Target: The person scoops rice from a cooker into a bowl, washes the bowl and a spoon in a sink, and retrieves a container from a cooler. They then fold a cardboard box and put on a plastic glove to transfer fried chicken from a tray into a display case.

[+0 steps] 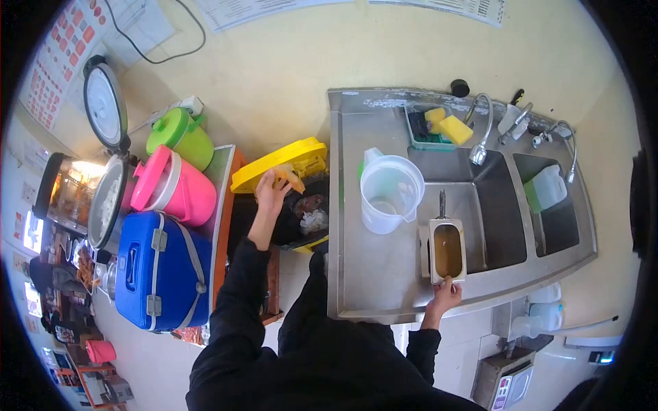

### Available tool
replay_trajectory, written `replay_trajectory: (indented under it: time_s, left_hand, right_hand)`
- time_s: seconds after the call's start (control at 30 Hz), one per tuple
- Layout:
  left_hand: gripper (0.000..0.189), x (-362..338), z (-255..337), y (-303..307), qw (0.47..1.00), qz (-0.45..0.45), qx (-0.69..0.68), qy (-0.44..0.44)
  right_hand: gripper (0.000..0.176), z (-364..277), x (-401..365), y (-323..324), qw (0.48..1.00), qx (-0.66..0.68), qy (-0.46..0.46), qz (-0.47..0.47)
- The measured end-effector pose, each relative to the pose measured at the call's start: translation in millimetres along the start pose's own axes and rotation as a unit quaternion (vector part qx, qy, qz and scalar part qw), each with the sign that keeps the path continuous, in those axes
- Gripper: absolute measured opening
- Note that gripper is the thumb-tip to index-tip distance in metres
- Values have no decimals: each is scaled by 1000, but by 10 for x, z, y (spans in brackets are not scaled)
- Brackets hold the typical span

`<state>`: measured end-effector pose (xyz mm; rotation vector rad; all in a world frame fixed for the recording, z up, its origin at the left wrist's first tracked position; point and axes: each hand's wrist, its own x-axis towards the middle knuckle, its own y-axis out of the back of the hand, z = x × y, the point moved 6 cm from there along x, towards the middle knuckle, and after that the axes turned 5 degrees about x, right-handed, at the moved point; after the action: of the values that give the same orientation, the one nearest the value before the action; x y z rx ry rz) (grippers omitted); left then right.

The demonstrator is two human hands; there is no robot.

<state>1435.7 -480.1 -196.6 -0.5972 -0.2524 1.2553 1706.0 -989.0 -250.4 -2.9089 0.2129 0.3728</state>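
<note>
My left hand [269, 198] is raised over an open bin with a yellow lid [257, 166]. Its fingers pinch a limp, yellow-orange piece [290, 179] whose kind I cannot make out. Dark lining and crumpled waste [314, 220] show inside the bin below. On the right, the fingers of my right hand [445, 296] grip the near rim of a narrow steel food pan [460, 264] with brown liquid in it. A thin handle [442, 203] sticks up at the pan's far end. The pan is at the left edge of the sink basin.
A white plastic pitcher [391, 195] stands on the steel counter [356, 274]. Behind the sink [490, 205] are a tray with sponges [454, 130] and a faucet [482, 144]. At left stand a blue cooler [147, 267], a pink jug [179, 188] and a rice cooker [106, 205].
</note>
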Motion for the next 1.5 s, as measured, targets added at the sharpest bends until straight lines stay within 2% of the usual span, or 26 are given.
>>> replay_trajectory:
  time_s: [0.1,0.17,0.23,0.3,0.37,0.4,0.43,0.5,0.57,0.63,0.73,0.77,0.8,0.83,0.87,0.9,0.93,0.97,1.13,1.23,1.27,1.3,1.37,1.43,1.47,1.5]
  left_hand:
    - [34,-80,-479,640,979,55,175,90]
    - [47,-85,-916,1099,926,-55,258,271]
    - [54,-189,-981,1481,874,82,395,272]
    - [55,-515,-654,1314,907,90,363,194]
    - [50,-884,-295,1141,902,187,368,126]
    - [45,-980,-186,1115,909,175,370,81]
    - [42,-1075,-105,1159,914,163,369,35]
    - [32,-1302,-18,1416,903,230,360,-50]
    - [28,-1766,126,1388,906,277,317,-40]
    - [26,-2129,141,1623,884,288,347,-122]
    - [28,-2700,16,2137,863,312,360,-169]
    - [28,-2968,41,2195,797,353,470,-141]
    - [30,-3098,-78,2597,744,339,548,-177]
    - [34,-3382,-196,2645,715,420,512,-224]
    - [36,-3598,-325,2810,758,407,447,-244]
    - [36,-4028,-160,1986,762,441,399,-256]
    - [36,-4241,-333,2229,722,472,466,-195]
    - [36,-4377,-390,2075,704,484,481,-194]
    - [39,-4874,-621,519,633,511,538,-221]
    - [34,-4791,-775,-1067,734,404,460,-293]
    - [29,-4660,-1007,-1463,841,336,354,-232]
    - [24,-4531,-1212,-1806,837,328,393,-194]
    - [25,-4152,-1574,-3008,849,218,421,-233]
    - [17,-3706,-2118,-4212,902,56,380,-197]
    - [15,-3485,-2428,-4829,875,-46,450,-175]
    - [17,-3344,-2696,-5529,871,-103,477,-56]
  right_hand:
    - [17,99,104,47,1000,-4,7,7]
    - [29,272,343,191,1000,-20,-9,7]
    - [30,266,386,212,1000,9,-3,0]
    - [30,284,533,342,999,-16,46,-8]
    - [29,209,649,350,998,-16,61,-6]
    - [28,57,642,321,999,-3,45,-9]
    - [28,-6,690,329,999,-6,46,0]
    - [28,-127,903,419,999,-10,50,16]
    - [30,-199,1129,491,998,10,59,13]
    - [29,-436,1368,558,995,14,94,26]
    - [29,-773,1920,778,994,13,104,32]
    - [28,-943,2109,837,993,27,114,26]
    - [20,-1134,2328,926,993,9,109,36]
    - [17,-1360,2624,979,994,6,109,13]
    - [14,-1554,2925,1073,994,1,105,-6]
    - [12,-1698,3135,1213,995,-7,95,-19]
    - [11,-1952,3235,1288,990,23,130,-58]
    - [10,-2140,3412,1375,988,-25,143,-55]
    - [11,-2712,4537,1730,972,-181,147,-14]
    - [16,-2796,5246,1782,942,-300,149,-24]
    - [17,-2804,5554,1761,920,-354,166,-39]
    - [18,-2784,5861,1712,894,-407,182,-53]
    - [20,-2674,6467,1560,832,-491,242,-90]
    - [25,-2453,6802,1404,756,-555,319,-133]
    - [26,-2380,6905,1368,737,-577,318,-152]
    - [28,-2423,6809,1232,717,-596,319,-170]
